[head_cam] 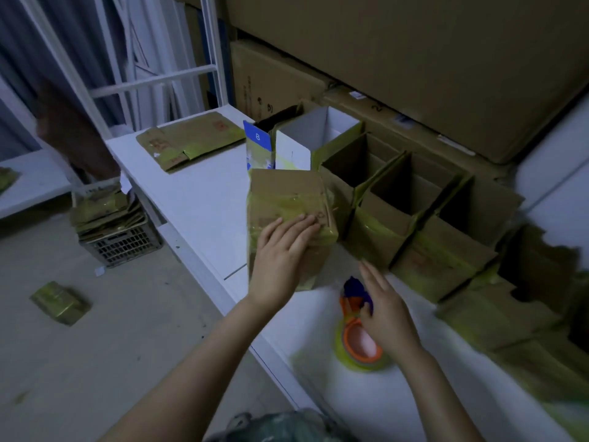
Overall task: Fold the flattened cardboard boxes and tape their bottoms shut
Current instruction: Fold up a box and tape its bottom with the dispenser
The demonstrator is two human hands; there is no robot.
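fingers [299,224] of the left hand [280,260] press flat on the box [287,186], standing taped bottom up beneath them. right hand [387,314], fingers straight, hovers just over the tape [360,344], nearer it.

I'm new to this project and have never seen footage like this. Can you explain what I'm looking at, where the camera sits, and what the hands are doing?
There is no machine here. One camera worn on a person's head looks down at their two bare hands. They work at a white table. The left hand presses flat on an upturned cardboard box whose bottom is already taped. The right hand, fingers straight, is over a tape roll on an orange and blue holder and does not seem to grip it. A row of open boxes stands alongside. Some flattened boxes lie at the table's far end, with more in a crate on the floor.
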